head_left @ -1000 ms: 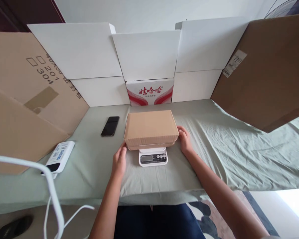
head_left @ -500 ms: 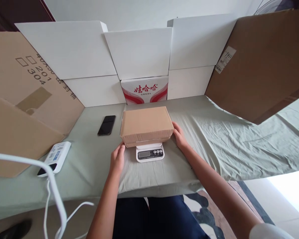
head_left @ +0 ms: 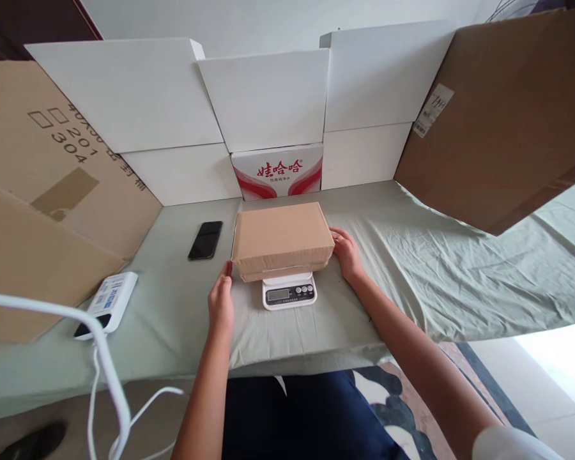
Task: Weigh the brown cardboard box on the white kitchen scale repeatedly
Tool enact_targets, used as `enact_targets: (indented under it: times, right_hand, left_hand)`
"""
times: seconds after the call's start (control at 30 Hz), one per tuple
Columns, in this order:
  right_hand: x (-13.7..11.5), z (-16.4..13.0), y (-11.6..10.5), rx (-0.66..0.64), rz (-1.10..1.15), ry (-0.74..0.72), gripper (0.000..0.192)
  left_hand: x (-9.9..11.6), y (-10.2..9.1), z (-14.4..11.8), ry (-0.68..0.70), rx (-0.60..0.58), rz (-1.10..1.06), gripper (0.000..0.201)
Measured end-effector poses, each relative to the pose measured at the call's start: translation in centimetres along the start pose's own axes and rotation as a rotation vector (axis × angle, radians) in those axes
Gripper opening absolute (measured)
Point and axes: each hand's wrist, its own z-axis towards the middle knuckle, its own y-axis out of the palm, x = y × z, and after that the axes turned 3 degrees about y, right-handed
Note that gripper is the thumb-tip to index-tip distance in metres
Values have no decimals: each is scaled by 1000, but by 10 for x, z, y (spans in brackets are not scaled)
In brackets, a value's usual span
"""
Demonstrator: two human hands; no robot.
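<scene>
A closed brown cardboard box (head_left: 282,233) rests on a white kitchen scale (head_left: 290,303), covering its weighing plate. The scale's small display and buttons face me, and I cannot read any figure. My left hand (head_left: 221,301) is open beside the box's near left corner, fingers pointing away from me; whether it touches the cardboard is hard to tell. At the right side my open right hand (head_left: 347,254) has its fingertips against or just beside the box edge.
Left of the box lies a black phone (head_left: 206,240). A white device (head_left: 108,303) with a cable sits further left, behind a curved white tube (head_left: 100,348). Large cardboard panels (head_left: 483,121) and white boxes (head_left: 268,99) surround the green cloth (head_left: 412,255).
My left hand has slid slightly left and away from the box's corner. My right hand's fingers have loosened at the box's side. The box stays on the scale.
</scene>
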Motion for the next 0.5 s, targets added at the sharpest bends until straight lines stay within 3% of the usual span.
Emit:
enact_targets:
  times: [0.13,0.5]
  right_hand:
    - [11,11,-6,48,139,67,35]
    - [7,1,-4,-68,-39,8,24]
  left_hand:
    - [-3,0,2,10,15,-40,57]
    - [0,2,0,-8,25,-44,61]
